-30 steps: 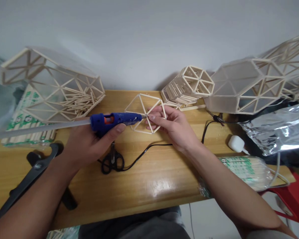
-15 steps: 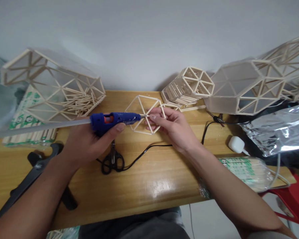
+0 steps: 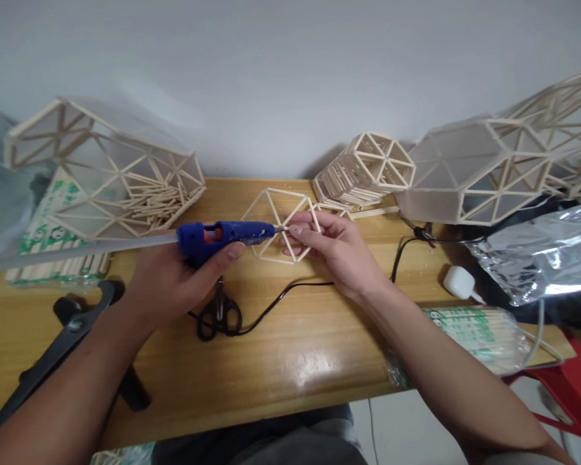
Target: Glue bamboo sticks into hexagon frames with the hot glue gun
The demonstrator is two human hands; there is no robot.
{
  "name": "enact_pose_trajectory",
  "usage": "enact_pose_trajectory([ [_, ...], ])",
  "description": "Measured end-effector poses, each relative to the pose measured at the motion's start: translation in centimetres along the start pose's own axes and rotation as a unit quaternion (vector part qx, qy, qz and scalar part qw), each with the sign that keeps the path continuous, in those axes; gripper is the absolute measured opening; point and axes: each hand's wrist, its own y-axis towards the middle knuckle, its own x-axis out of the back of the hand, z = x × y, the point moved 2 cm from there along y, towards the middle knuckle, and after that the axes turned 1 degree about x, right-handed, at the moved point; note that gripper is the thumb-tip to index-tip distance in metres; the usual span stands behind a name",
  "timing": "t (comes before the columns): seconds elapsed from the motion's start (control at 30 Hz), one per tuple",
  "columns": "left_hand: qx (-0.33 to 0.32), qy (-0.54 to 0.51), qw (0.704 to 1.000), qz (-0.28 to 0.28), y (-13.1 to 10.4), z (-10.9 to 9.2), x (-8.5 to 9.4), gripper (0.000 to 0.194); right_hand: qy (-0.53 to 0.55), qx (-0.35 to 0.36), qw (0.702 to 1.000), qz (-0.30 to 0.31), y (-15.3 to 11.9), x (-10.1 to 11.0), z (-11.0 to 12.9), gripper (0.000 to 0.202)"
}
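My left hand (image 3: 172, 274) is wrapped round a blue hot glue gun (image 3: 232, 237), with a long pale glue stick (image 3: 101, 247) poking out of its back. The nozzle points right, at the centre of a hexagonal wooden stick frame (image 3: 297, 250) with spokes. Whether the tip touches the wood I cannot tell. Holding that frame by its right side and spokes is my right hand (image 3: 336, 248), thumb in front and fingers behind. Black-handled scissors (image 3: 219, 316) lie on the table below the glue gun, their blades partly hidden.
Large stick frameworks (image 3: 121, 171) stand at the left and right (image 3: 484, 171). A smaller hexagonal stack (image 3: 368, 165) leans at the back. A black cable (image 3: 290, 290) crosses the table (image 3: 290, 400). A dark cutter tool (image 3: 72, 329) lies left; packed sticks (image 3: 479, 332), a white adapter (image 3: 459, 282) and foil (image 3: 561, 252) lie right.
The glue gun's nozzle has shifted very slightly right and down at the frame's centre. Both hands keep their grips; the view has moved slightly.
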Motion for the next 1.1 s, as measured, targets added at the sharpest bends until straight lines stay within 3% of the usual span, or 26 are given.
enact_pose_trajectory([
  [0.3,0.053,0.002,0.999,0.006,-0.2,0.2,0.28,0.043,0.001,0.002,1.0,-0.005,-0.11,-0.1,0.17,0.029],
  [0.53,0.041,-0.018,0.999,0.027,0.0,-0.03,-0.07,0.045,0.001,-0.002,1.0,-0.008,-0.06,-0.09,-0.02,0.032],
  [0.7,0.046,-0.004,0.999,-0.005,-0.02,0.01,0.12,0.047,0.008,0.002,1.0,-0.004,0.02,-0.09,-0.01,0.032],
  [0.9,0.05,0.0,0.998,0.022,-0.12,0.01,0.03,0.051,0.003,0.0,1.0,-0.002,-0.06,-0.08,-0.05,0.031],
  [1.1,0.065,-0.001,0.998,0.01,-0.11,0.14,0.02,0.048,0.008,0.003,1.0,-0.002,-0.04,-0.06,0.04,0.03],
])
